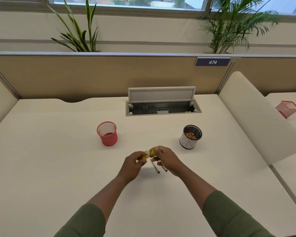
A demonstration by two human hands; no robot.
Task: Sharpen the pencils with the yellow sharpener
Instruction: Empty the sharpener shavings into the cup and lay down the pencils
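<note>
Red mesh cup (107, 133), far left on the tabletop (58, 151): no pencils visible. Centre: left hand (133, 162) and right hand (166, 159) each pinch a part of the yellow sharpener (149, 153). Two pencils (159, 167) lie beneath, apparently awaiting sharpening. Right: white cup (190, 136) holds shavings, suggesting earlier work done.

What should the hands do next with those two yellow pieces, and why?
Probably press the two halves of the yellow sharpener back together. The left hand and right hand each grip one part, apart from each other, while the pencils lie on the desk below, and shavings already sit in the white cup.
</note>
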